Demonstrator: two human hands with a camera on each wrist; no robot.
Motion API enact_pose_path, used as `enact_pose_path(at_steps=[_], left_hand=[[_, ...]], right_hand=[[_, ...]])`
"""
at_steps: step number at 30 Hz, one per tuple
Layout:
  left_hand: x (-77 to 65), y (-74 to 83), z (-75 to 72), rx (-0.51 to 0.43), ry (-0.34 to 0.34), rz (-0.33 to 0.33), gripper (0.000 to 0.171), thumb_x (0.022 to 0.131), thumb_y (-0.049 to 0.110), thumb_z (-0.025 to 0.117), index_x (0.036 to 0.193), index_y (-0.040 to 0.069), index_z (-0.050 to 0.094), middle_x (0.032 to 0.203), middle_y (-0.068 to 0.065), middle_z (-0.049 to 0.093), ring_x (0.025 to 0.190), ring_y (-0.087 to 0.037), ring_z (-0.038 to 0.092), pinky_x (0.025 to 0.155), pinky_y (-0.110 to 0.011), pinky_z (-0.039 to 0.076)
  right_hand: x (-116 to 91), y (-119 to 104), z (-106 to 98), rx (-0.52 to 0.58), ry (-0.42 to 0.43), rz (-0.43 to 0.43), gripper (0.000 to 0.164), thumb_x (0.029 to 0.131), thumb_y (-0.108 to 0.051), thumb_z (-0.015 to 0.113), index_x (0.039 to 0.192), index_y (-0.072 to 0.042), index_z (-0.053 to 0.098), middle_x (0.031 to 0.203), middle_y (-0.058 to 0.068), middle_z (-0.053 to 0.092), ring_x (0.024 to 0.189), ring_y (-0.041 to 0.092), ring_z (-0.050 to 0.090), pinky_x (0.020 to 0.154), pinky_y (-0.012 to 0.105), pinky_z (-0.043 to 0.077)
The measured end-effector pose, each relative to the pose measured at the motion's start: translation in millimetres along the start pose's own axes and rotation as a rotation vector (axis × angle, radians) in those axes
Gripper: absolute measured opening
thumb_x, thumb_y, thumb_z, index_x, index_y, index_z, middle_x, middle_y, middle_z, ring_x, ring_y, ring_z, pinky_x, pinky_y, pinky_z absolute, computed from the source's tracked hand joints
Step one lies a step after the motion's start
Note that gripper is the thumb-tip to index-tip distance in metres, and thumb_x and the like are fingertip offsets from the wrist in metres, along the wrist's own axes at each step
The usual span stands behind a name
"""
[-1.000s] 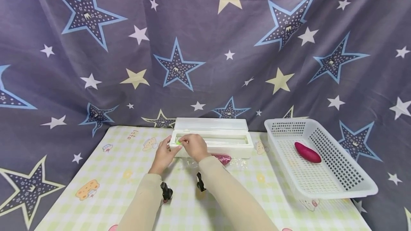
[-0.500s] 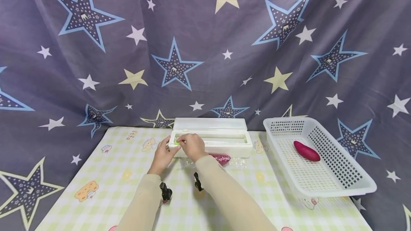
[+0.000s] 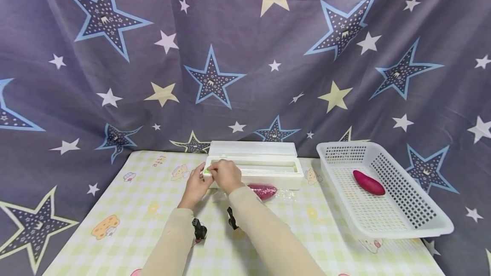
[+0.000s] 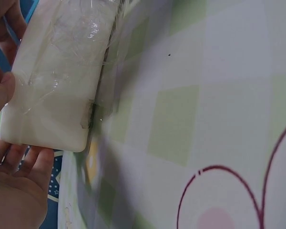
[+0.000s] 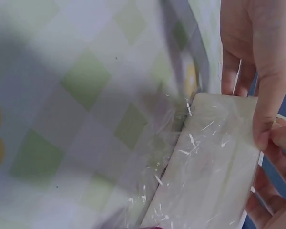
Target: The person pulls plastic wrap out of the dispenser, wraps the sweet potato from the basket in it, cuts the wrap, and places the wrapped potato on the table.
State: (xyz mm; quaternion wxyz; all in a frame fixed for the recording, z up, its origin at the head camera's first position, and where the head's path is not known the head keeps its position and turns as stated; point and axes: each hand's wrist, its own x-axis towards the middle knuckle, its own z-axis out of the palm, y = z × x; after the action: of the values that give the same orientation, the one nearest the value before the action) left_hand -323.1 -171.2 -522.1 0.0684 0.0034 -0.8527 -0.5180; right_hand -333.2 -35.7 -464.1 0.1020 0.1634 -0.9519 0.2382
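Observation:
In the head view a long white cling film dispenser (image 3: 264, 179) lies at the table's back with its lid (image 3: 253, 148) raised. My left hand (image 3: 194, 188) grips its left end; in the left wrist view those fingers (image 4: 35, 167) curl round the end. My right hand (image 3: 227, 176) pinches the small green slide cutter (image 3: 207, 171) at the left of the front rim, though its fingertips partly hide it. Clear cling film (image 5: 190, 162) hangs wrinkled down the dispenser's front. A reddish-purple sweet potato (image 3: 264, 191) lies against the front, under shiny film.
A white perforated plastic basket (image 3: 387, 230) stands on the right, with another sweet potato (image 3: 369, 182) inside. A pale green checked cloth (image 3: 153, 233) covers the table. Behind it hangs a dark curtain (image 3: 245, 33) printed with stars.
My right hand and the green slide cutter have shifted a little left along the rim, toward the dispenser's left end. My left hand keeps its place.

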Motion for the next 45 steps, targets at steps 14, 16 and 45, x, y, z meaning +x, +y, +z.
enact_pose_path(at_steps=[14,16,45], left_hand=[[-0.8,2.0,-1.4,-0.001,-0.004,-0.019,0.071,0.097,0.019,0.064,0.155,0.000,0.027,0.148,-0.029,0.030,0.131,-0.043,0.046,0.102,-0.046,0.047],[-1.2,2.3,-1.2,0.002,-0.002,-0.020,0.071,0.097,0.017,0.063,0.155,-0.001,0.027,0.148,-0.030,0.029,0.131,-0.043,0.047,0.103,-0.045,0.047],[-4.3,5.3,0.4,-0.009,-0.012,-0.028,0.082,0.097,0.036,0.068,0.157,0.001,0.024,0.147,-0.028,0.031,0.131,-0.047,0.045,0.106,-0.051,0.042]], right_hand=[[-3.7,0.8,-1.5,0.070,-0.025,-0.064,0.022,0.101,-0.024,0.061,0.115,-0.021,0.077,0.104,0.003,0.070,0.096,0.024,0.066,0.078,0.034,0.054],[-5.5,1.8,-1.2,0.090,-0.008,-0.104,0.023,0.100,-0.021,0.059,0.117,-0.017,0.075,0.106,0.005,0.070,0.097,0.025,0.066,0.081,0.034,0.054],[-43.1,67.1,-31.9,0.170,0.040,-0.195,0.025,0.101,-0.019,0.056,0.120,-0.011,0.069,0.122,0.005,0.066,0.119,0.026,0.056,0.105,0.043,0.042]])
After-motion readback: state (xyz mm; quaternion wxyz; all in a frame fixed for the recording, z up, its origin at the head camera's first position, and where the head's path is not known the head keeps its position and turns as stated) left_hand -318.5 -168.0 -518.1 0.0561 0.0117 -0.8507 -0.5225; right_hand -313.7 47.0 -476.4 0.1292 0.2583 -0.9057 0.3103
